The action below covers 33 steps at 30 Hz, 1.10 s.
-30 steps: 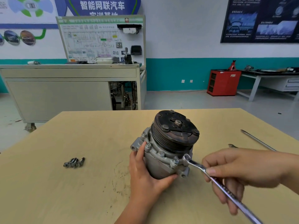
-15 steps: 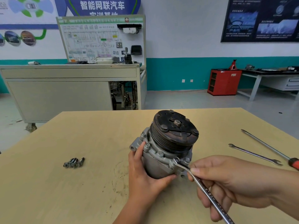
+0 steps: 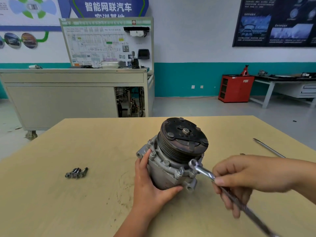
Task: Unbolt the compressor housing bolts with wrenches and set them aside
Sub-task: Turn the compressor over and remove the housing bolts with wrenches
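Centrally, a tan wooden table fills the near view. A grey compressor with a black pulley stands on it, slightly right of middle. The left hand grips the housing's near-left side, thumb curled along its near face. The right hand pinches a silver wrench between thumb and fingers, its ring end against the flange's right edge. A thin metal rod lies far right. A small cluster of loose bolts lies well to the left.
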Each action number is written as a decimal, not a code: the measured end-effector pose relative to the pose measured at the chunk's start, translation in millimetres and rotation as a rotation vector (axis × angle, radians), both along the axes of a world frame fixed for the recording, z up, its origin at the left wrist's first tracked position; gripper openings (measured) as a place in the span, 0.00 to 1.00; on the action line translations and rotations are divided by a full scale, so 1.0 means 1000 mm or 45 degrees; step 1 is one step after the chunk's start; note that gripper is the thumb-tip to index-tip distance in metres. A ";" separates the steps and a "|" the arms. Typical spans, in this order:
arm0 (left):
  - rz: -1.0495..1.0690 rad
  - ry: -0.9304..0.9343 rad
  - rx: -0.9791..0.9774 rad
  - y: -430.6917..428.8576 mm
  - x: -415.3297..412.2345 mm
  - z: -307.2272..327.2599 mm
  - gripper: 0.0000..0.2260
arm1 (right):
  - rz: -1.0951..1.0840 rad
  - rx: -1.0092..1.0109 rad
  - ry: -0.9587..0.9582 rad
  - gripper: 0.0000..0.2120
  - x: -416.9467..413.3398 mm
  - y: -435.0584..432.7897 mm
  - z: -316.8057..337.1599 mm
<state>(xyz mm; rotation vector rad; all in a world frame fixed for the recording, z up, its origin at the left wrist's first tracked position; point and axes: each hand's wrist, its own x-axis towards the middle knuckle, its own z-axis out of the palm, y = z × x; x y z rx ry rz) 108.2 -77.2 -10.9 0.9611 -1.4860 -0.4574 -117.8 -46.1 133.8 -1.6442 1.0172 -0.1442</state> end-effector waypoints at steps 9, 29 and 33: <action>0.023 0.006 -0.016 -0.004 -0.001 -0.004 0.50 | -0.287 0.408 -0.547 0.11 0.039 0.034 -0.006; -0.017 0.012 0.002 0.000 -0.001 0.000 0.49 | -0.121 -0.102 -0.086 0.10 0.004 0.023 -0.005; -0.011 0.016 -0.014 -0.001 0.000 -0.001 0.50 | -0.165 0.079 -0.234 0.12 0.023 0.038 -0.012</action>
